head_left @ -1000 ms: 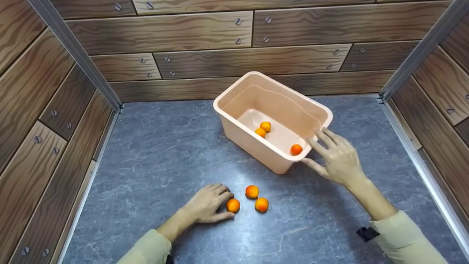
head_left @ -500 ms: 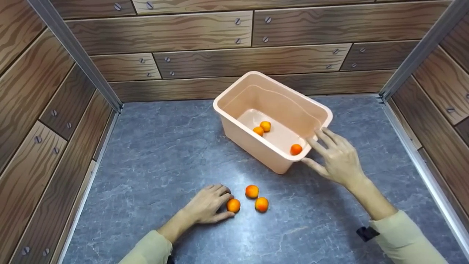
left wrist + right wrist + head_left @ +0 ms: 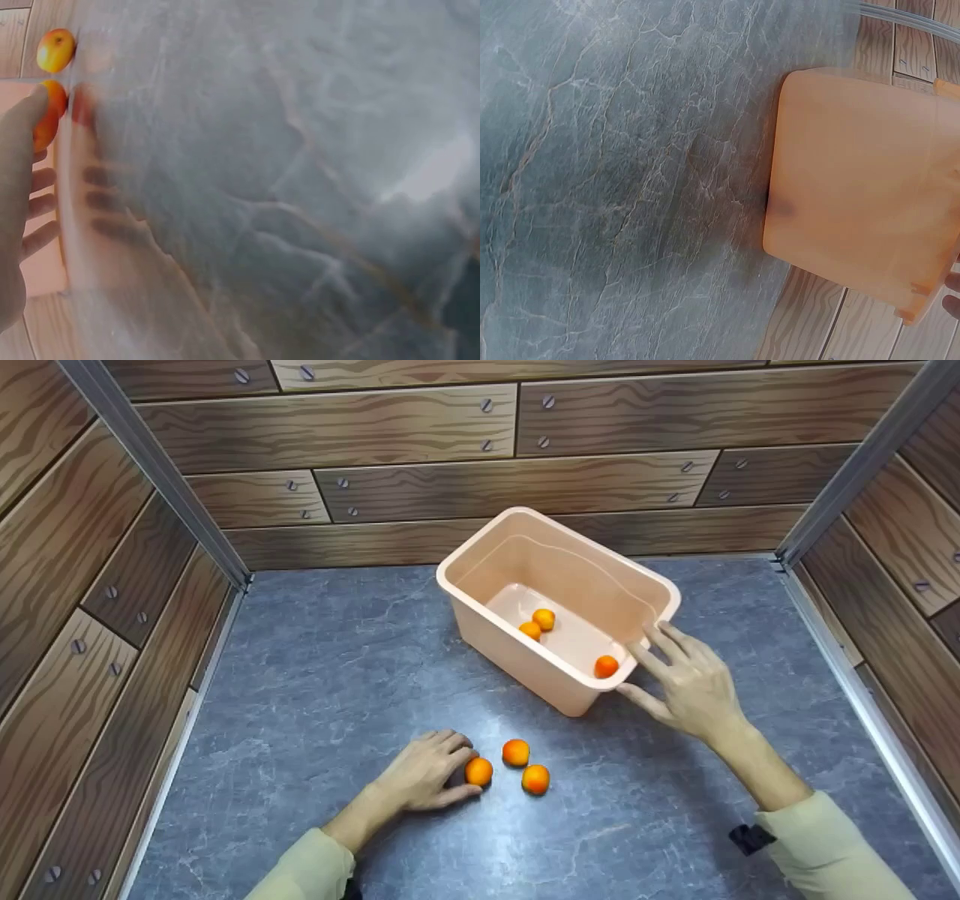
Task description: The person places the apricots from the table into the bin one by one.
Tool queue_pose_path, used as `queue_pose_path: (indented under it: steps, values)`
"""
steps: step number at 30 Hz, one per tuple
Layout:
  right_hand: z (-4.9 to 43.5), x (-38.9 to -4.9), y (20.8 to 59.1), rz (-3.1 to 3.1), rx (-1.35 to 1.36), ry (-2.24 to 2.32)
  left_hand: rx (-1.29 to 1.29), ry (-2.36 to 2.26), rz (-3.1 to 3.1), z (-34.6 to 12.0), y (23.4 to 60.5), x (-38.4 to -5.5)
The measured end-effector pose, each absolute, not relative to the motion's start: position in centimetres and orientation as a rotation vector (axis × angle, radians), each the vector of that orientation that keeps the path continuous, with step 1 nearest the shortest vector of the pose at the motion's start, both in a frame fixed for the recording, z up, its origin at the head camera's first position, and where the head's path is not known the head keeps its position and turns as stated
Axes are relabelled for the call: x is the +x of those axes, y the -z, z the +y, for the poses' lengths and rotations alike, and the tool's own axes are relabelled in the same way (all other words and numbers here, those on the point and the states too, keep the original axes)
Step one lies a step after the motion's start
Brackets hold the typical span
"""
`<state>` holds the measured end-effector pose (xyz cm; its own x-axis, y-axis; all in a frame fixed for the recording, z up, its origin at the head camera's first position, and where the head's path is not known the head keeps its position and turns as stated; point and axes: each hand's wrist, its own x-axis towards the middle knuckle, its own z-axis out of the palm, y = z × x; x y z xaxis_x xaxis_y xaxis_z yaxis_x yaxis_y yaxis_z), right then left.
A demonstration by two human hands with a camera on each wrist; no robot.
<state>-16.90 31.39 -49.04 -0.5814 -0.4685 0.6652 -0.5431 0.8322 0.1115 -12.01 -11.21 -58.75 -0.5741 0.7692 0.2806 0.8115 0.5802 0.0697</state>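
Panels (image 3: 412,427) with a wood-plank pattern stand on three sides in the head view, with metal posts (image 3: 161,472) at the corners and a grey marbled bench (image 3: 337,645) between them. Two loose fruits (image 3: 535,779) lie just beside each other on the bench, between the left hand and the tub. The pinkish tub (image 3: 517,664) stands upright, turned at an angle. Three orange fruits (image 3: 544,619) are inside: two together on the bottom, the third in the near right corner. The left grip (image 3: 429,771) rests on the bench, thumb and fingers curved around one held fruit (image 3: 479,772). The right grip (image 3: 690,682) is at the tub's right end, fingers spread and laid over the rim, thumb against the outside, loosely holding the edge.

From the left wrist, bench fills most of the view, with plank panels and part of the tub's wall at the left edge. One fruit shows apart at upper left; two more overlap by the thumb. The hand covers much here, so which of these it pinches is hard to be sure of.

From the right wrist, the tub's outer side takes up the right half, above plank panels. Two fingertips (image 3: 952,306) show past its rim; the rest of that hand is outside the picture.
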Motion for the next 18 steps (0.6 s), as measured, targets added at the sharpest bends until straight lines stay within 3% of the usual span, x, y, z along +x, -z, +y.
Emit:
queue_pose_path:
  steps: [18]
  values:
    - [31.4,-16.9,49.2,-2.287,0.731,-0.159,-1.207,0.321,-2.613,-10.5,56.8,-13.7]
